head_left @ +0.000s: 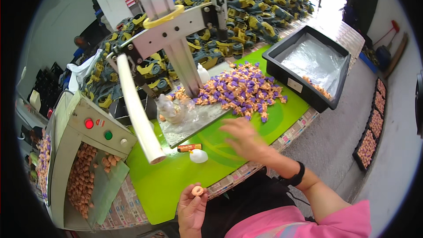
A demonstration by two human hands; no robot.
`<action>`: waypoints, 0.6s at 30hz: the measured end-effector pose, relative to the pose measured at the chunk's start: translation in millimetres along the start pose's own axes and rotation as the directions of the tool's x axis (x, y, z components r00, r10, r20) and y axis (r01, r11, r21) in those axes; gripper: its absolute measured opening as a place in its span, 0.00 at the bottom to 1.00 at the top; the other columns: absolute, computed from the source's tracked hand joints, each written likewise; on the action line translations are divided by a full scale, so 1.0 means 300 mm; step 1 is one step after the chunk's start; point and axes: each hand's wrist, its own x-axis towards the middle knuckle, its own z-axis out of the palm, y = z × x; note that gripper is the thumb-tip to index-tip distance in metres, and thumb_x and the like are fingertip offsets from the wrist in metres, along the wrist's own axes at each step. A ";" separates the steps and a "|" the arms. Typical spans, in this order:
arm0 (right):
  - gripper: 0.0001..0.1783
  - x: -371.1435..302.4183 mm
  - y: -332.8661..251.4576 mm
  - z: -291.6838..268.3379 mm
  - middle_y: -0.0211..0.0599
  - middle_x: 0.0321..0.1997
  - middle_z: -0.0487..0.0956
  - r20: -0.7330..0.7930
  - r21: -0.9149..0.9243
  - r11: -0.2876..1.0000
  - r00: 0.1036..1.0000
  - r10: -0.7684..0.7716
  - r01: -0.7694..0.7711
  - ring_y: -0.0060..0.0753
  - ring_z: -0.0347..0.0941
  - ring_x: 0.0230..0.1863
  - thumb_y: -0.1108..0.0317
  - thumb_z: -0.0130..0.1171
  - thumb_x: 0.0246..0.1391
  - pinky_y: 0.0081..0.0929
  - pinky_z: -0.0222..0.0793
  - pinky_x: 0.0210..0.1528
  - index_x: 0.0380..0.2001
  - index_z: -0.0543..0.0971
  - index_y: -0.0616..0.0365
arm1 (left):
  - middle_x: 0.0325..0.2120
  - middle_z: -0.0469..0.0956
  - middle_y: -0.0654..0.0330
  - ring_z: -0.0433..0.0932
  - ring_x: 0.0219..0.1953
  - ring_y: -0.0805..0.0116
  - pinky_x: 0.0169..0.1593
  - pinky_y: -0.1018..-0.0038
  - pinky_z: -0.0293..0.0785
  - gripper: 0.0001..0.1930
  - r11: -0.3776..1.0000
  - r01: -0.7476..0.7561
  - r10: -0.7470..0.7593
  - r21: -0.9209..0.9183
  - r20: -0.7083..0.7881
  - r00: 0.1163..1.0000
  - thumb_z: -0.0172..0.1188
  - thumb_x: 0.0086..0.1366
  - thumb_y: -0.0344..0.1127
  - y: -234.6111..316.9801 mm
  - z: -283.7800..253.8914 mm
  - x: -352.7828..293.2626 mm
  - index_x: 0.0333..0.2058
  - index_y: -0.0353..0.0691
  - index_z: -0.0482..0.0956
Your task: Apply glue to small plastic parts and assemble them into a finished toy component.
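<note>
Near the table's front edge, my left hand (192,210) pinches a small peach-coloured hollow part (198,191) between thumb and fingers. An oval opening in the part faces up. My right hand (245,138) hovers over the green mat (154,189), its fingers stretched out and slightly blurred, with nothing visible in them. Just beyond its fingertips spreads a heap of small peach-and-purple figure pieces (238,86). Between the two hands lie a white squeeze bottle (198,156) with a yellow tip and a red-orange tube or stick (189,147).
A metal press stand (180,57) with a long pale handle (139,114) rises over its base plate. At left, a machine housing (83,114) holds peach parts (81,176). A black tray (282,72) lined with plastic sits at right. Yellow-and-grey toy vehicles (260,9) are piled behind.
</note>
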 end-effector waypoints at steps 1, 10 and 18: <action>0.20 0.000 0.040 -0.031 0.41 0.50 0.75 -0.041 -0.086 0.995 0.998 0.036 -0.040 0.47 0.68 0.51 0.75 0.62 0.44 0.38 0.63 0.55 0.44 0.77 0.57 | 0.50 0.74 0.52 0.76 0.50 0.58 0.55 0.68 0.75 0.20 1.000 -0.013 0.013 -0.007 -0.007 1.000 0.58 0.59 0.18 0.002 -0.003 0.001 0.50 0.39 0.73; 0.10 -0.001 0.087 -0.078 0.37 0.37 0.78 -0.079 -0.195 0.981 0.996 -0.027 0.011 0.47 0.70 0.42 0.75 0.57 0.43 0.36 0.67 0.44 0.33 0.79 0.56 | 0.49 0.75 0.52 0.76 0.50 0.58 0.54 0.69 0.75 0.19 0.999 0.044 -0.044 -0.016 0.005 0.999 0.57 0.59 0.17 -0.009 0.031 -0.004 0.50 0.37 0.73; 0.09 0.013 0.071 -0.044 0.38 0.35 0.76 0.058 -0.270 0.962 0.998 -0.029 0.044 0.42 0.73 0.40 0.72 0.61 0.46 0.34 0.68 0.41 0.34 0.80 0.56 | 0.49 0.75 0.52 0.76 0.50 0.58 0.53 0.68 0.76 0.19 1.000 0.001 -0.001 0.020 -0.019 1.000 0.59 0.59 0.20 0.007 0.022 -0.026 0.50 0.38 0.74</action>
